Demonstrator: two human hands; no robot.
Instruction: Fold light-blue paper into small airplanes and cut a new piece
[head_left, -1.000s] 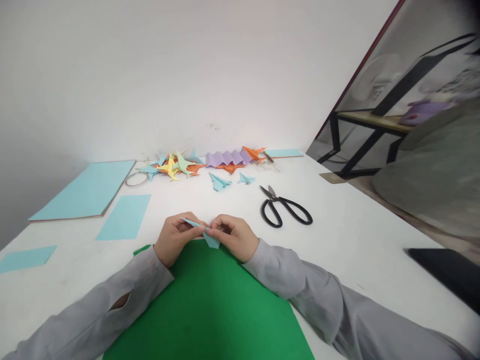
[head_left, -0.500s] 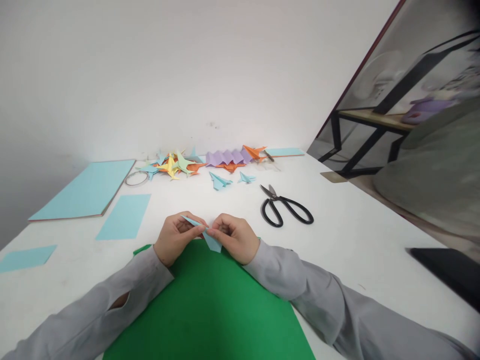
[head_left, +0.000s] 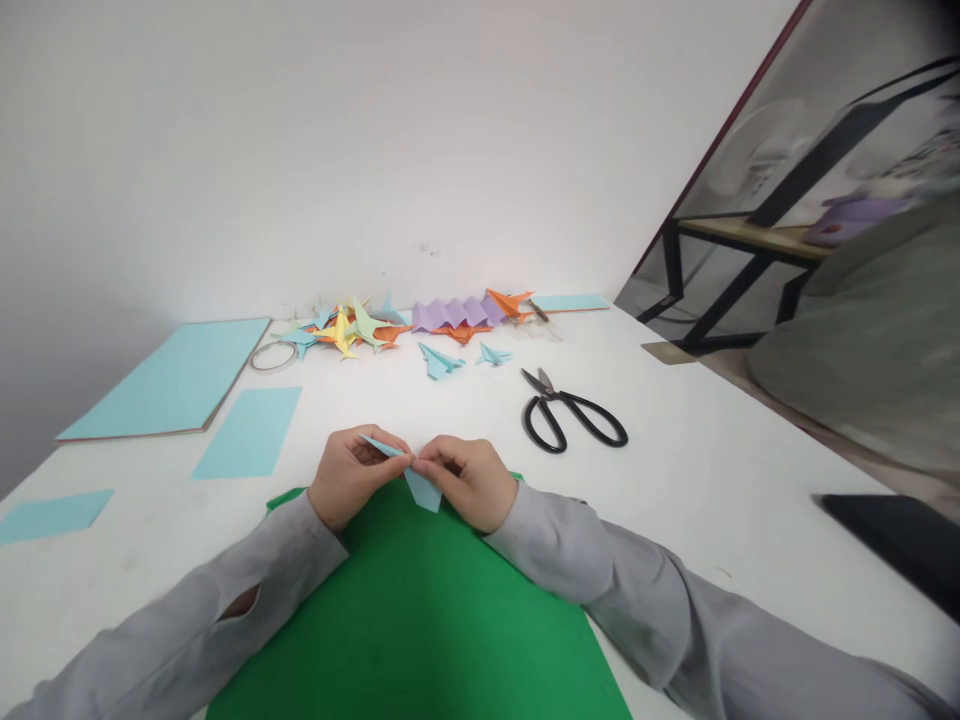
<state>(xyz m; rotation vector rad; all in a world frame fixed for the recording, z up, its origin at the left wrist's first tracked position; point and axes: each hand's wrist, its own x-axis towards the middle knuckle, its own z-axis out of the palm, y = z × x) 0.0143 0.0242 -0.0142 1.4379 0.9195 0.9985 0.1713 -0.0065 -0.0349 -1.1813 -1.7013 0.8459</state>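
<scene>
Folded blue paper (head_left: 424, 490) sits in the grip itself, its point jutting up to the left, its broad end hanging between the hands. The left hand (head_left: 346, 480) and the right hand (head_left: 472, 485) each pinch it, thumb closed against fingers, tips nearly meeting.

Under the grip and nearer the wearer, a green sheet (head_left: 427, 620) covers part of a white table (head_left: 697, 450), which meets a pale wall (head_left: 450, 150) beyond. Well to the right, past the table's edge, stands a black-framed shelf (head_left: 742, 240).

The green sheet's far edge runs about level with the hands; white tabletop stretches ahead of them and out to the right.

Right and ahead lie scissors (head_left: 551, 394), blades parted, the nearest obstacle there. Straight ahead are two blue paper planes (head_left: 441, 363), with purple pleated paper (head_left: 457, 315) behind. Ahead-left rest a pile of paper figures (head_left: 352, 332) and a wire ring (head_left: 271, 371); nearer on the left, a blue rectangle (head_left: 249, 433).
</scene>
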